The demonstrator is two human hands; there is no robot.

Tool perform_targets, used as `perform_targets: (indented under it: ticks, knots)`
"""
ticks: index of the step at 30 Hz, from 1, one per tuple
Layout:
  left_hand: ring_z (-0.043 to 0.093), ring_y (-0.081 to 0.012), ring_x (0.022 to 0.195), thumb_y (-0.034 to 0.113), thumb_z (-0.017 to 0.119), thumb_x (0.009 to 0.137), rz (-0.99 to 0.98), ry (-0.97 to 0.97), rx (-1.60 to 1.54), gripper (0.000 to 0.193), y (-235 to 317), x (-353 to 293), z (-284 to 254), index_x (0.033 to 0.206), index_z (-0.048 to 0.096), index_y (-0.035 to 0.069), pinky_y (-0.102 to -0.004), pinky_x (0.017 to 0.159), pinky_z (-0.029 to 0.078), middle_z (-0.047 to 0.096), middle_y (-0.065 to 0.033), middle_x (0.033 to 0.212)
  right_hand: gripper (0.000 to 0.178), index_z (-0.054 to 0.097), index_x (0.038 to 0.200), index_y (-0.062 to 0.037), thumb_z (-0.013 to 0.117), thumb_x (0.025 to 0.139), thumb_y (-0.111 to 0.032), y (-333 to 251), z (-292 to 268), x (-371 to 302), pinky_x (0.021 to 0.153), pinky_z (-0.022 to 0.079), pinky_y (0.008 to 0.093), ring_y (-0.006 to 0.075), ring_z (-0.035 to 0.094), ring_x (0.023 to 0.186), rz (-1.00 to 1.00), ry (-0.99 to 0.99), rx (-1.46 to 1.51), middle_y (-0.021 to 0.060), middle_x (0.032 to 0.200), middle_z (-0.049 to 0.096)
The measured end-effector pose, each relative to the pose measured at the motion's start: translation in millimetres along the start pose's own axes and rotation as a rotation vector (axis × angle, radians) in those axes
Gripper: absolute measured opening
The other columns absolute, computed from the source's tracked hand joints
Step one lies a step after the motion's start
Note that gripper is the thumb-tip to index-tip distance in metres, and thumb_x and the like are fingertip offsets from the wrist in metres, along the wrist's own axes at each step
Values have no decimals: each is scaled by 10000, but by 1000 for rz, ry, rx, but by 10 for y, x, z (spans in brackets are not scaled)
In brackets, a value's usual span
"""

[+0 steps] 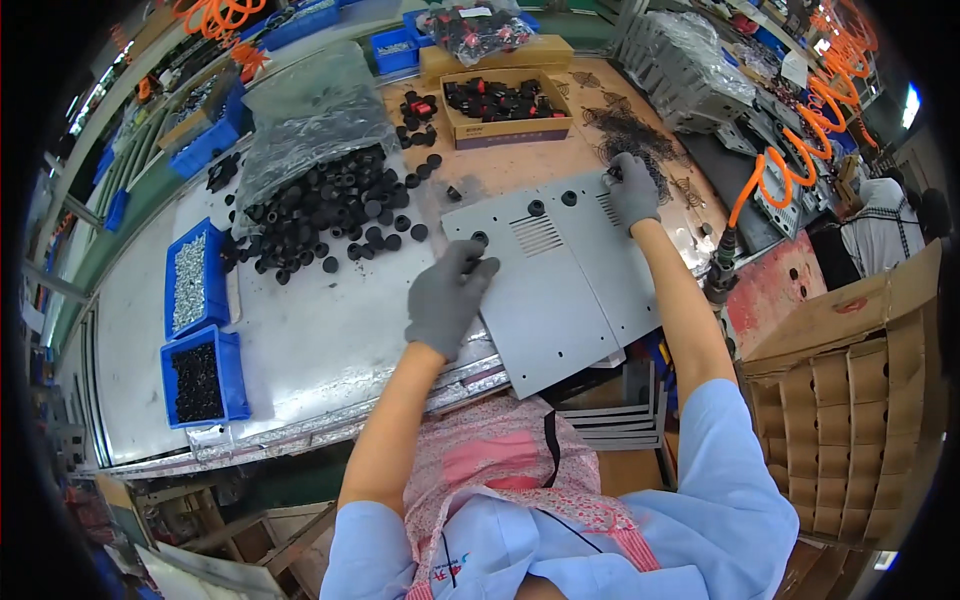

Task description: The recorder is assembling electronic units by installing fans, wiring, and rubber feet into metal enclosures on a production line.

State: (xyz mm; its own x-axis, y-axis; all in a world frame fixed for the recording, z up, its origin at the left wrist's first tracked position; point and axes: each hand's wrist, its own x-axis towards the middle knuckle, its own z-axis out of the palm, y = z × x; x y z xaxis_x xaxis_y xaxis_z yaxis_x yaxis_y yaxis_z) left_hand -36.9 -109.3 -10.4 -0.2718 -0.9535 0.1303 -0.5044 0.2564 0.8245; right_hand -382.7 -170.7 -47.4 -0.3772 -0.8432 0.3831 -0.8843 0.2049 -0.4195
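Observation:
A grey sheet-metal panel (pixel 555 310) with slotted vents lies tilted across the table's front edge. Two black rubber feet, a left one (pixel 536 208) and a right one (pixel 569 198), sit along its far edge. Another black rubber foot (pixel 480 238) is at the panel's far left corner. My left hand (pixel 450 298), gloved in grey, is beside that corner foot, its index fingertip against it and the thumb apart. At the far right corner my gloved right hand (pixel 634 192) is closed, with a small black round part, seemingly a rubber foot, at its fingertips.
Loose black rubber feet (pixel 330 200) spill from a clear plastic bag (pixel 310 110) at left. Blue bins hold silver (pixel 190 282) and black (pixel 198 382) small parts. A cardboard box (pixel 510 132) stands behind the panel. Black wire grilles (pixel 640 140) and an orange coiled hose (pixel 770 170) are at right.

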Motion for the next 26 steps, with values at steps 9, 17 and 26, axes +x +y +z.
perform_targets:
  ticks: [9, 17, 26]
  knots:
    - [668, -264, 736, 304, 516, 926, 323, -191, 582, 250, 194, -226, 610, 1072, 520, 101, -435, 601, 523, 644, -100, 1056, 201, 651, 1024, -128, 666, 830, -177, -57, 98, -201, 775, 511, 395, 307, 625, 904, -191, 76, -19, 100, 1055, 602]
    - [640, -251, 738, 311, 543, 933, -48, -206, -416, 407, -4, -180, 258, 1257, 508, 68, -366, 672, 522, 631, -77, 1105, 370, 648, 1128, -143, 609, 779, -27, -1028, 47, -295, 782, 498, 388, 303, 615, 902, -411, -155, 215, 102, 1025, 587]
    - [524, -279, 1061, 276, 624, 910, -377, -262, -1349, 507, -406, -257, -60, 1286, 459, -21, -378, 966, 423, 519, -155, 1154, 324, 629, 1135, -225, 558, 842, -104, -1957, 708, -218, 866, 502, 384, 301, 605, 1058, -575, -466, -61, 113, 1112, 590]
